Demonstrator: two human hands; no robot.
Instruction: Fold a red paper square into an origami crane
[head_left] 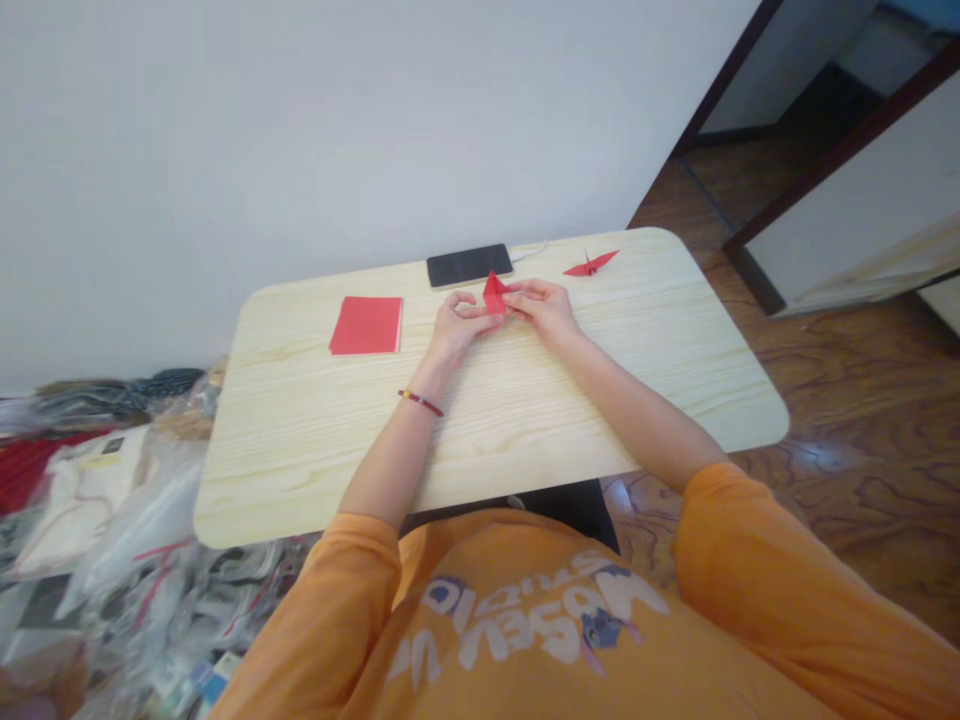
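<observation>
Just above the middle of the pale wooden table, my left hand (457, 330) and my right hand (544, 310) meet at a partly folded piece of red origami paper (493, 293). Its pointed tip stands up between them. The fingertips of both hands pinch its edges, and the right hand covers its lower right side. To the right lies a red origami crane (591, 264), apart from my hands. A neat stack of red paper squares (366, 326) lies to the left of my left hand.
A black smartphone (469, 265) lies at the table's back edge, with a white cable (532, 250) running from it. The pale wooden table (315, 450) stands against a white wall (300, 130). Plastic bags (127, 510) are heaped on the left; wooden floor (847, 400) lies right.
</observation>
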